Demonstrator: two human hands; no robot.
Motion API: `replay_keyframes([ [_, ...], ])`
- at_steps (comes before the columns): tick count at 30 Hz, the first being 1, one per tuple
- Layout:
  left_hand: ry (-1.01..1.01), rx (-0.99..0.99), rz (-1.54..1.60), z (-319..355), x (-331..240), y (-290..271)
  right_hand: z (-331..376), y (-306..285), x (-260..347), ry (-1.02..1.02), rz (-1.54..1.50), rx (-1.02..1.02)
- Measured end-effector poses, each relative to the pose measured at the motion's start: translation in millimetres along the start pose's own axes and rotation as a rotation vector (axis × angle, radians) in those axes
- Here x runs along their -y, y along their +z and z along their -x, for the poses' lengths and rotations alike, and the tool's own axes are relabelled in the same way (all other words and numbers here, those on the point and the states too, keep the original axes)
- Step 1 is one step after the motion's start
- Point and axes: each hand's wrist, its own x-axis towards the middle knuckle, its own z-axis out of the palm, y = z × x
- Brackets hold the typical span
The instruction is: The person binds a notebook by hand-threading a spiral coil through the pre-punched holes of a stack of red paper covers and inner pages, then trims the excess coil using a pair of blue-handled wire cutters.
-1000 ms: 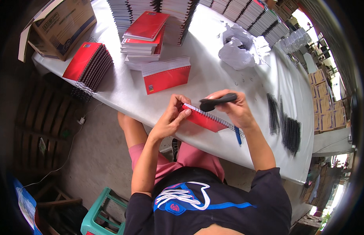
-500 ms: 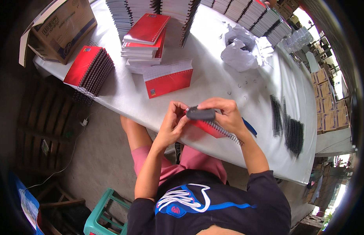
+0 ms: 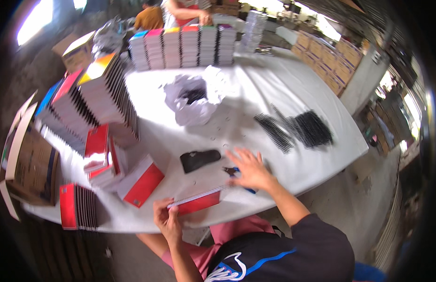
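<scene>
At the near edge of the table, my left hand (image 3: 167, 218) pinches the left end of a red notebook (image 3: 199, 203). Its coil-bound edge faces up and away from me. My right hand (image 3: 251, 170) reaches over a pair of pliers (image 3: 231, 172) with blue handles, fingers spread. It partly covers the tool, and I cannot tell whether it touches it. Just beyond the notebook lies a black, oblong handheld thing (image 3: 200, 160), its exact kind unclear.
Loose black coils (image 3: 312, 129) lie at the right. A white plastic bag (image 3: 189, 105) holds dark scraps. Red notebooks (image 3: 145, 184) and tall notebook stacks (image 3: 107, 94) stand at the left, beside a cardboard box (image 3: 32, 164). Another person's hand (image 3: 205, 19) is over the far stacks (image 3: 180, 47).
The black handheld thing has left my hands and lies on the table. My right hand has moved off the notebook to the pliers. The view has swung right and up.
</scene>
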Motion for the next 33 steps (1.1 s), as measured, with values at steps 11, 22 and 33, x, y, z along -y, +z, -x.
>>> replay_keyframes([
  [11, 0.309, -0.253, -0.351, -3.1, 3.0, 34.5, 63.1, 33.5, -3.2, -0.087, -0.315, -0.533],
  [22, 0.152, -0.362, -0.022, 0.4, -5.7, 31.2, 65.7, -42.2, 112.5, -0.465, -0.317, -0.524],
  [33, 0.382, -0.388, -0.169, -0.4, -29.2, 29.6, 61.8, -54.5, 132.3, -0.516, -0.362, -0.401],
])
